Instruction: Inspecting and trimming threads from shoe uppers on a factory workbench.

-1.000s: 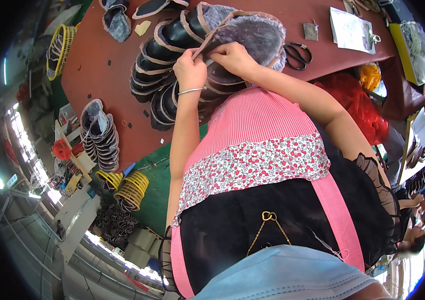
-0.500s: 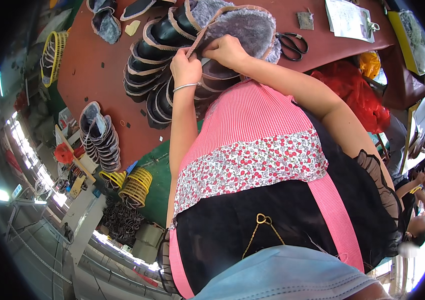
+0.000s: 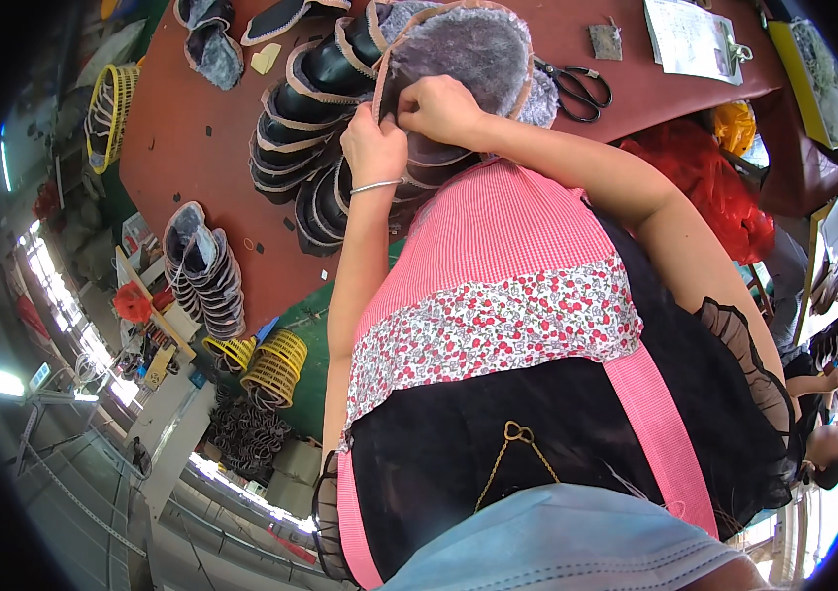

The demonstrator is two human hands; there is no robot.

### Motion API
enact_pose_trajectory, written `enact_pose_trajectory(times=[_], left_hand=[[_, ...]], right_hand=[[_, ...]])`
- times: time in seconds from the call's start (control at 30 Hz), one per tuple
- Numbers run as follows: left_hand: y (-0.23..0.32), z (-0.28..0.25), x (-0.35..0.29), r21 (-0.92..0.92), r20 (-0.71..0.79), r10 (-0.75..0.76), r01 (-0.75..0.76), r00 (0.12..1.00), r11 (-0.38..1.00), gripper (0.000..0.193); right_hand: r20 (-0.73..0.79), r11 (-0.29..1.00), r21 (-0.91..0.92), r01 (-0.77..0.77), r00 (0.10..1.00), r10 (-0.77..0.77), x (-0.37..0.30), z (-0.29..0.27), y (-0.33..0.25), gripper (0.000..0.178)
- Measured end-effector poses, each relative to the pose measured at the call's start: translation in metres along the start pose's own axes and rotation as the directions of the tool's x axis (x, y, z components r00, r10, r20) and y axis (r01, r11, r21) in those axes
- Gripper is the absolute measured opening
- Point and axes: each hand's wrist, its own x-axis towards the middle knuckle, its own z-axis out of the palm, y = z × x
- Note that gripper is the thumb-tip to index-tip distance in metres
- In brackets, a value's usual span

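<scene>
A shoe upper with grey plush lining and a tan stitched rim (image 3: 468, 54) is spread open in front of me. My left hand (image 3: 374, 150) pinches its near left rim, fingertips closed on the edge. Close beside it, my right hand (image 3: 440, 110) has its fingers curled down at the inner near side of the same upper; the fingertips are partly hidden. Just left of and beneath my hands, several black shoe uppers (image 3: 312, 123) with tan stitched edges lie nested in a curved row.
On the red-brown table (image 3: 167, 148) are black-handled scissors (image 3: 584, 94), a grey square scrap (image 3: 606, 42), a clipboard with papers (image 3: 690, 39) and another stack of lined uppers (image 3: 204, 266). A red plastic bag (image 3: 704, 187) hangs at the right. Yellow baskets (image 3: 276, 366) stand below left.
The upper has turned slightly and its left rim now runs more upright. My left hand has shifted a little down and right; both hands remain at the upper.
</scene>
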Motion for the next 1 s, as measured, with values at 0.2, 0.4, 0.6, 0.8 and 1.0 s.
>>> enact_pose_trajectory(times=[0.2, 0.4, 0.6, 0.8, 1.0], left_hand=[[0.0, 0.0, 0.0, 0.006, 0.032, -0.039, 0.039, 0.999, 0.999, 0.02], [0.0, -0.004, 0.0, -0.08, 0.012, -0.049, 0.049, 0.999, 0.996, 0.024], [-0.001, -0.004, 0.002, -0.18, -0.03, -0.125, 0.117, 0.992, 0.977, 0.025], [-0.008, 0.0, 0.005, -0.273, 0.02, -0.169, 0.167, 0.985, 0.947, 0.023], [-0.006, 0.0, 0.001, -0.252, 0.003, -0.142, 0.138, 0.99, 0.958, 0.021]], right_hand=[[-0.065, 0.987, -0.126, 0.104, 0.991, -0.113, -0.003, 0.008, -0.002, 0.017], [-0.112, 0.988, -0.094, 0.122, 0.985, -0.132, -0.006, 0.007, 0.0, 0.021], [-0.152, 0.997, -0.047, 0.069, 0.986, -0.075, -0.008, 0.0, -0.002, 0.02], [-0.071, 0.996, 0.087, -0.007, 0.997, 0.014, -0.008, -0.007, 0.008, 0.023], [-0.006, 0.989, 0.147, 0.014, 1.0, -0.013, -0.006, -0.009, 0.014, 0.021]])
